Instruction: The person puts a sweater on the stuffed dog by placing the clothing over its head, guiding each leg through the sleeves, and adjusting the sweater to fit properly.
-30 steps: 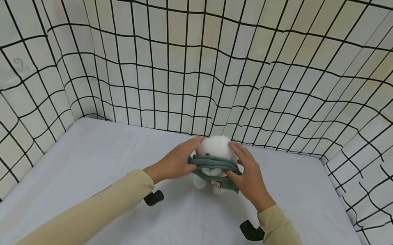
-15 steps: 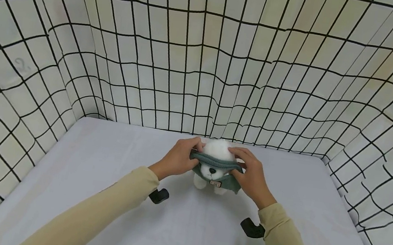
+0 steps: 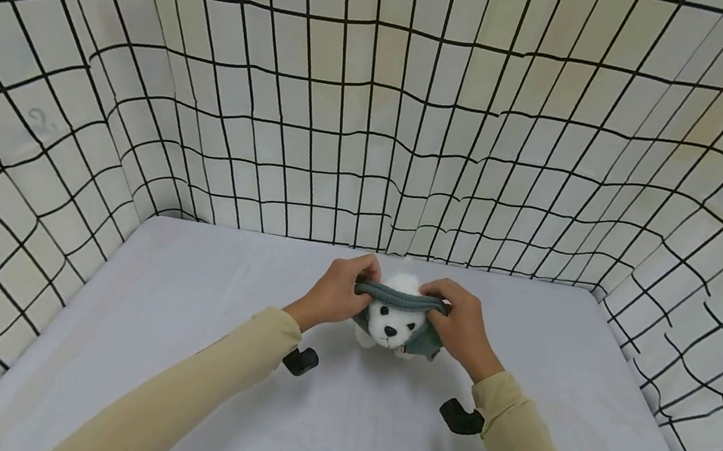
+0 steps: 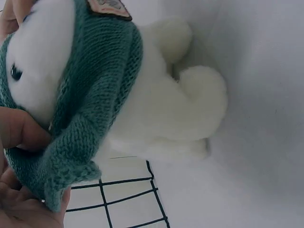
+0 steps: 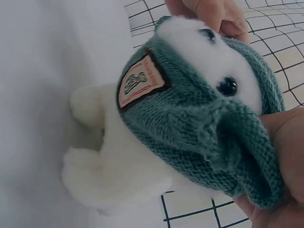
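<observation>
Both hands grip the green knitted garment (image 3: 401, 298) on the white plush dog (image 3: 392, 322), which stands on the grey desk (image 3: 184, 324) near the far grid-patterned wall (image 3: 375, 121). The left hand (image 3: 333, 299) pinches the left side of the knit between thumb and curled fingers; the right hand (image 3: 459, 327) pinches the right side in the same way. Compared with the frame one second earlier, the stretched knit band has moved up from below the dog's muzzle to above its eyes (the face is now exposed beneath it), and both hands have closed in over the head. In the right wrist view the sewn label (image 5: 141, 80) sits on the knit below the chin, beside one black eye (image 5: 227, 86). The white legs (image 4: 202, 90) rest on the desk.
</observation>
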Tool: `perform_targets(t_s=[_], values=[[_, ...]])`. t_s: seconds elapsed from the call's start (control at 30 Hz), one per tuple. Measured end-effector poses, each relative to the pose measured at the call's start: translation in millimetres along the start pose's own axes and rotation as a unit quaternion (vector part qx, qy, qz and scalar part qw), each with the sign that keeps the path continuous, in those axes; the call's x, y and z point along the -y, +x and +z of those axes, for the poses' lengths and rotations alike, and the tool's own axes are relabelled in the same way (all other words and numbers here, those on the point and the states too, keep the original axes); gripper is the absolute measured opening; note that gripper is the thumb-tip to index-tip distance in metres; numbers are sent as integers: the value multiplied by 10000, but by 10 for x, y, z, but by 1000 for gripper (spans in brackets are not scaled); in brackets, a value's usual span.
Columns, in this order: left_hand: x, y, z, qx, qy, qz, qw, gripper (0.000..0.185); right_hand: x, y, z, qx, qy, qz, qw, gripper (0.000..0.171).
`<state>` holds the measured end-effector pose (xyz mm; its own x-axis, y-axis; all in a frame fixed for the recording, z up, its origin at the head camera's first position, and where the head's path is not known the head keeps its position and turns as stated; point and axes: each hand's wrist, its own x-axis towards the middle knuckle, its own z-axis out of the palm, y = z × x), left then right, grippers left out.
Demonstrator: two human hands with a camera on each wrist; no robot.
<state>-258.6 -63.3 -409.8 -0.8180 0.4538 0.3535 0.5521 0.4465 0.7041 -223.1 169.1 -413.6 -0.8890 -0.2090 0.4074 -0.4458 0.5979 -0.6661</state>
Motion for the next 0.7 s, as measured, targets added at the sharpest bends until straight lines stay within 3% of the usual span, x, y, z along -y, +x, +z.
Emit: perform_targets(t_s=[0.13,0.37,0.7], values=[[14,-1,5,126,-212,-160,9996,31,-24,7,3,110,326,171,9993,22],[19,24,13,297,-348,-730,9963,32,-63,26,-3,424,803,760,9930,24],[50,91,31,510,-853,-1469,9841,32,-136,87,24,729,1525,1750,9700,27]])
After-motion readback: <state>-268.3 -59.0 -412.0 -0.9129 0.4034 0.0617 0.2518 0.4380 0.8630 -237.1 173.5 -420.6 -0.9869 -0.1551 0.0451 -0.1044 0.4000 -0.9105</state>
